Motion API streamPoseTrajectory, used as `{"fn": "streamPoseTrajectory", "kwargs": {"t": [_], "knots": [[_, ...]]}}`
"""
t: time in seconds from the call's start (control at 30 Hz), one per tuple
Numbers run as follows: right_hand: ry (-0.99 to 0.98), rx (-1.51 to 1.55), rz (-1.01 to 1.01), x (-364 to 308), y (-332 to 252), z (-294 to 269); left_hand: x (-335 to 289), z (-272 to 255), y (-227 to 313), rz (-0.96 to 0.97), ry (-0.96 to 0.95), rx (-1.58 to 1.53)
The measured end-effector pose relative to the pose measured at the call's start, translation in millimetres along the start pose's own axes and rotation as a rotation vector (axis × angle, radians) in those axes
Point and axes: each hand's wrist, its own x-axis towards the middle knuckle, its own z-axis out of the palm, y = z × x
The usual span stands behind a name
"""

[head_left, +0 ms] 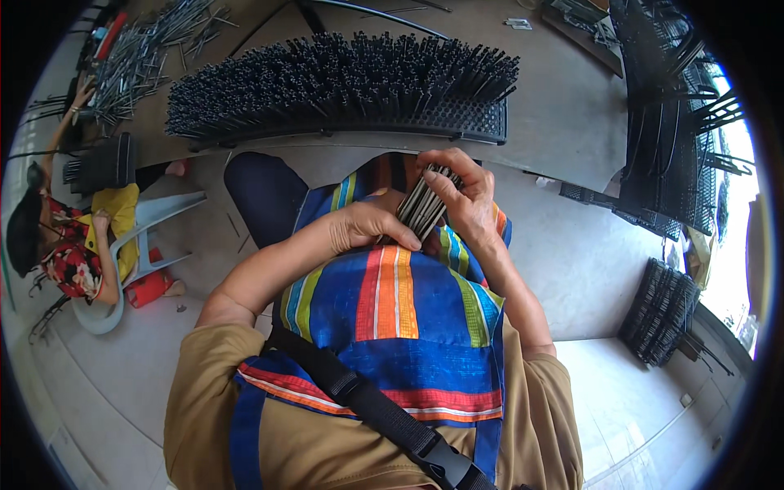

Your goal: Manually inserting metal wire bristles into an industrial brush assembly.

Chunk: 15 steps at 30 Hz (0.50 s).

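Observation:
Over my lap, both hands hold a bundle of thin metal rods, tilted with its upper end away from me. My left hand wraps the bundle's near end, the thumb lying across it. At the far end, my right hand curls round the rods with its thumb against their tips. Some fingers of each hand are hidden behind the bundle. Just beyond my hands, a long black perforated rack stands along the table's near edge, packed with upright dark rods.
Loose metal rods lie heaped at the table's far left. A co-worker sits at left on a pale plastic chair. Black mesh racks are piled at right, and a dark stack stands on the floor. A striped apron covers my lap.

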Motion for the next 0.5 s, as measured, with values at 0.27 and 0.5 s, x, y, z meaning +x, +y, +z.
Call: {"fn": "streamPoseTrajectory", "kwargs": {"t": [0.27, 0.5], "knots": [[0.485, -0.043, 0.131, 20, 11, -60, 27, -16, 4, 0.338, 0.416, 0.101], [0.468, -0.364, 0.420, 45, 104, -72, 23, -20, 0, 0.181, 0.393, -0.125]]}}
